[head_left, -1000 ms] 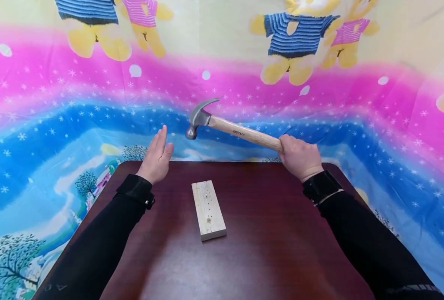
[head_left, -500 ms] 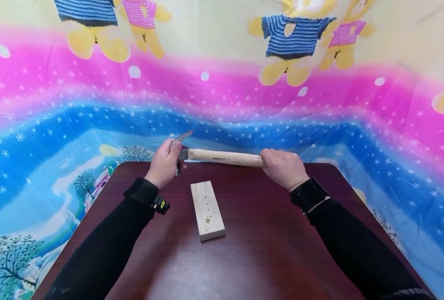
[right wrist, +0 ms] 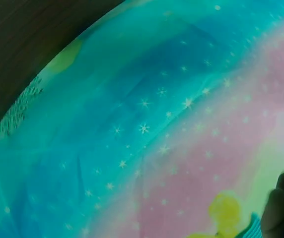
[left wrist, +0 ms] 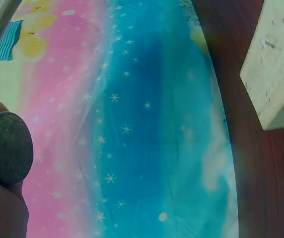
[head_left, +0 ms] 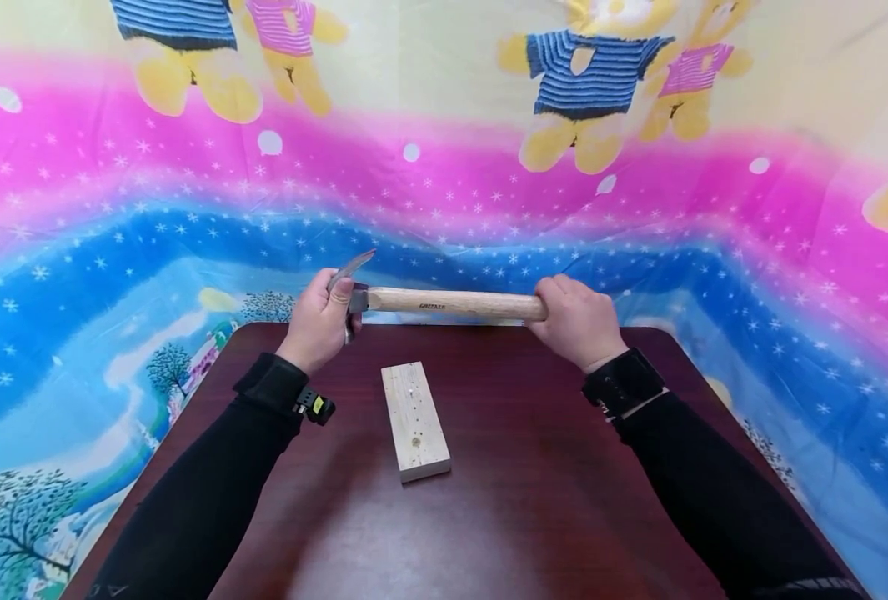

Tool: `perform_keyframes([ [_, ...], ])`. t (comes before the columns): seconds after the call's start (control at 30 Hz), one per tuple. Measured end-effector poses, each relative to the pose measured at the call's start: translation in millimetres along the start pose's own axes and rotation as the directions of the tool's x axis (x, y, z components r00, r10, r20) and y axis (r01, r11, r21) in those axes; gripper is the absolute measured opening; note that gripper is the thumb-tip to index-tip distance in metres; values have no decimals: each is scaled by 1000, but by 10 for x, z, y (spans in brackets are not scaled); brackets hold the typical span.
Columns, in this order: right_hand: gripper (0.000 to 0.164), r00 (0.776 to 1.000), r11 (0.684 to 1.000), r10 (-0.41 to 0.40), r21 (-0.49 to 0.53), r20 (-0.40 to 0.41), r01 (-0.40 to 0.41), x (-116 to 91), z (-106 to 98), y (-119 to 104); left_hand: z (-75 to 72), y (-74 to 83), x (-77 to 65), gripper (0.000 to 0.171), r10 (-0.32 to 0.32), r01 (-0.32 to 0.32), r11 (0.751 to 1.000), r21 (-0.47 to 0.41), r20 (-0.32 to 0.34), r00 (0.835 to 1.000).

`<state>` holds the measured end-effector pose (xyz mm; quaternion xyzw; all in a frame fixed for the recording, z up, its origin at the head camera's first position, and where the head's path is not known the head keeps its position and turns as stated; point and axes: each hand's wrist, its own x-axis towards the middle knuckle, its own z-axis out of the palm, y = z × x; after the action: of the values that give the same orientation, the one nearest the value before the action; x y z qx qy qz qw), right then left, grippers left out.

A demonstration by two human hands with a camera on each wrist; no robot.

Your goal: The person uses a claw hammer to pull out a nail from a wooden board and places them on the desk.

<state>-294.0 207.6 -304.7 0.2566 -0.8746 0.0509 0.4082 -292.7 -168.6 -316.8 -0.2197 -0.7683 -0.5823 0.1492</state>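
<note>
A claw hammer [head_left: 451,303] with a pale wooden handle is held level above the far part of the table. My left hand [head_left: 318,321] grips its metal head, thumb across it, with the claw pointing up. The end of the handle is in my right hand [head_left: 577,321], fingers curled round it. In the left wrist view the round striking face [left wrist: 10,148] shows close up between the fingers. Only a few dark fingers [right wrist: 276,210] appear at the right edge of the right wrist view. Below the hammer a pale wooden block [head_left: 416,421] lies on the table, apart from both hands.
The dark red table [head_left: 526,500] has rounded far corners. A printed cloth [head_left: 444,183] with bears and snowflakes hangs behind it and along both sides. The block's top bears several small dark marks and a knot.
My left hand, earlier flat and apart from the hammer, has taken hold of its head. The hammer has come down from a slant to level. The block has stayed put.
</note>
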Motion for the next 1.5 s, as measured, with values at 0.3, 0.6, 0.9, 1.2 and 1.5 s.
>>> perform_keyframes([
  [0.3,97,738,409,623,696,258,-589,-164,-88,281,-95,-13,41,45,-23,-9,967,-254,-121,992],
  [0.6,103,715,-214,557,905,423,-368,-125,23,195,-49,-44,-3,50,-49,-5,929,-369,-137,989],
  [0.9,130,874,-433,396,897,280,-91,170,59,-349,85,-14,-15,45,-17,0,937,-350,-44,999],
  [1.2,129,906,-499,388,865,166,56,431,-195,-600,124,6,-20,52,-42,48,939,-342,27,999],
  [1.5,112,898,-498,400,866,185,44,447,-285,-681,455,-121,-154,54,-82,112,985,-129,218,973],
])
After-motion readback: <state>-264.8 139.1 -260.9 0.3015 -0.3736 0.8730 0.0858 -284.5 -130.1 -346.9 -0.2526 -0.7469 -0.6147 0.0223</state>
